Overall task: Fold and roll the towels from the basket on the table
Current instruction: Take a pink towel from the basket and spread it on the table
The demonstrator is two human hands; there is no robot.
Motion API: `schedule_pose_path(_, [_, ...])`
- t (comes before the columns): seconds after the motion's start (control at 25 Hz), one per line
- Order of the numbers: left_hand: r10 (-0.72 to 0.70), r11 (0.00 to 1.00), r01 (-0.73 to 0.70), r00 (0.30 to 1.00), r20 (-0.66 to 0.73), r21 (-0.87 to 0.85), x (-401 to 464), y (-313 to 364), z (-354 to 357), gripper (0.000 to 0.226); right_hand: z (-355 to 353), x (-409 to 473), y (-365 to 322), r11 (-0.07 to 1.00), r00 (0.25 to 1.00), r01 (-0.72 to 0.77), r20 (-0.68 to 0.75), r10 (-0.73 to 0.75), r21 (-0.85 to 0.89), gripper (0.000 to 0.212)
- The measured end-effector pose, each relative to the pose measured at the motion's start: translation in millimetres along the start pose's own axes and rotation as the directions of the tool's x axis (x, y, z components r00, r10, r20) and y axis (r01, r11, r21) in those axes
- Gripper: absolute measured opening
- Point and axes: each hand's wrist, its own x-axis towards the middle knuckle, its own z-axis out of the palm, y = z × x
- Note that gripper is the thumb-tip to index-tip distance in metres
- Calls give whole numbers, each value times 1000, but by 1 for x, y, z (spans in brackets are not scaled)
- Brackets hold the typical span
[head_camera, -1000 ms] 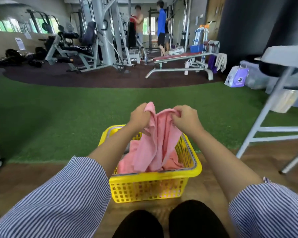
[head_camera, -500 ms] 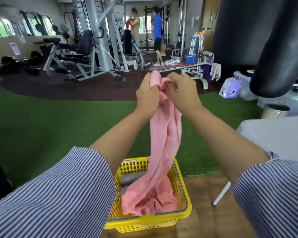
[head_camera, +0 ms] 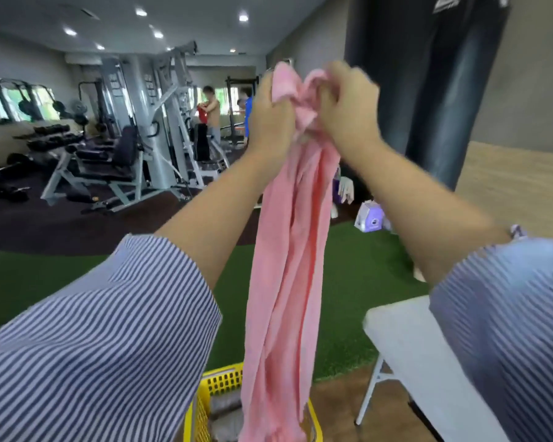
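A long pink towel [head_camera: 284, 282] hangs straight down from both my raised hands. My left hand [head_camera: 273, 114] grips its bunched top edge on the left, and my right hand [head_camera: 348, 110] grips the same bunch on the right, the two hands close together. The towel's lower end reaches down over the yellow plastic basket [head_camera: 219, 386] on the floor at the bottom of the view. Grey cloth [head_camera: 225, 409] lies inside the basket. The white folding table [head_camera: 406, 333] stands at the lower right, partly behind my right sleeve.
A black punching bag [head_camera: 428, 74] hangs just behind my right hand. Green turf and a wooden floor lie below. Gym machines [head_camera: 134, 148] and two people [head_camera: 213, 113] are far back on the left. A purple bag [head_camera: 369, 216] sits on the turf.
Both hands have lifted the pink towel much higher, pulling nearly all of it out of the basket. The view has tilted up, so the basket now shows only at the bottom edge.
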Motion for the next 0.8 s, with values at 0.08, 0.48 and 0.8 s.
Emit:
schedule_pose_path(0.08, [52,997,-51,999,7,-57,23,42,21,28,-42,46,-8,999,993,33,-117,-29,35,22])
schedule_pose_path(0.48, [-331,933,340,940,88,-118,-23,-55,100,32,-66,-11,137,988,981,-70,171,93,-136,19])
schedule_pose_path(0.8, [-475,875,478,878,58,-80,3,-171,151,27,-20,-32,254,969,922,-223,299,246,-110,27])
